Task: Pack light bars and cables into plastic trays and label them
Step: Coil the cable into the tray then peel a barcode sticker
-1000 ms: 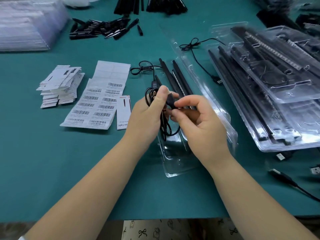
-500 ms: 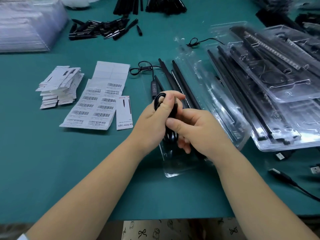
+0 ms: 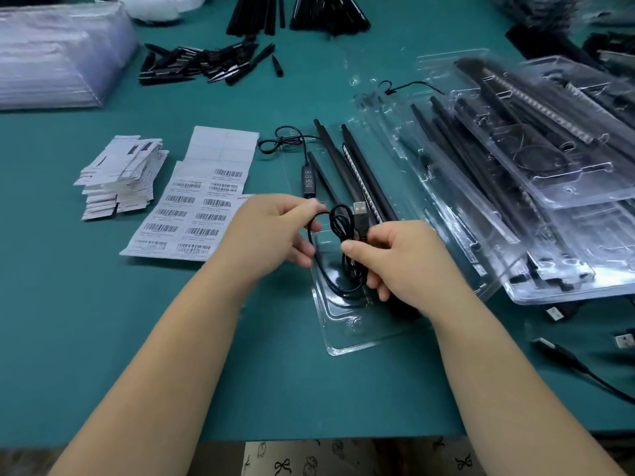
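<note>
Packing workshop, stacked plastic trays [image 3: 556, 187], barcode labels [image 3: 192, 214]

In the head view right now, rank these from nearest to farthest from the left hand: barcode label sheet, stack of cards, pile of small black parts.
1. barcode label sheet, just left of the left hand
2. stack of cards, farther left
3. pile of small black parts, far top

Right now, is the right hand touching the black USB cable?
Touching. The head view shows the right hand pinching the black USB cable just below its silver plug.
</note>
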`<state>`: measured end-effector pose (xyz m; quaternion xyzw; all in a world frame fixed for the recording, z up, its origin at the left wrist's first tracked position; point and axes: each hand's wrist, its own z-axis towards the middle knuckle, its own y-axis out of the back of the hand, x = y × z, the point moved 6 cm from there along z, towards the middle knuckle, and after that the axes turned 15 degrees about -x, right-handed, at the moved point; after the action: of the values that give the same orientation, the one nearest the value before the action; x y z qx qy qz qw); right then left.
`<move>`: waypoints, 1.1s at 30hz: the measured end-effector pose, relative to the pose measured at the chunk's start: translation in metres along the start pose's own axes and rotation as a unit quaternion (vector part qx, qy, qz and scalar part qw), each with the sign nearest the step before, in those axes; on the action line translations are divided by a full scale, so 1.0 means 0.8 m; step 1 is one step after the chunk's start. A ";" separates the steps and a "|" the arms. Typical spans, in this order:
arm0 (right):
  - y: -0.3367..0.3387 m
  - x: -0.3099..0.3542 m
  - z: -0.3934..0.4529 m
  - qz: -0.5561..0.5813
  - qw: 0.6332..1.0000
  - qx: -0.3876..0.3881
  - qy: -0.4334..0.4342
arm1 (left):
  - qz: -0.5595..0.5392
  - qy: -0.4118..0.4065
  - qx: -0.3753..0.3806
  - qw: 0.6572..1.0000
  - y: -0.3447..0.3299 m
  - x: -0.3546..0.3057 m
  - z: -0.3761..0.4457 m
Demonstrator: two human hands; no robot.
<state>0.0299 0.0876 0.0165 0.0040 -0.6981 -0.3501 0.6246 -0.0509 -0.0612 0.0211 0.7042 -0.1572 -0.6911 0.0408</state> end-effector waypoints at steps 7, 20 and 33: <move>-0.008 0.017 -0.008 -0.137 0.987 -0.027 0.084 | 0.035 0.044 -0.019 0.998 -0.010 0.019 0.001; -0.020 0.025 -0.007 -0.256 0.957 0.071 0.116 | 0.253 -0.108 -0.026 0.961 -0.016 0.005 -0.008; -0.012 0.024 -0.008 -0.192 0.976 0.020 0.096 | 0.255 -0.097 -0.077 0.959 -0.009 0.013 0.001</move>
<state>0.0269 0.0686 0.0287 0.1846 -0.6279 -0.4472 0.6097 -0.0508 -0.0573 0.0093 0.5649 -0.2809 -0.7330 0.2543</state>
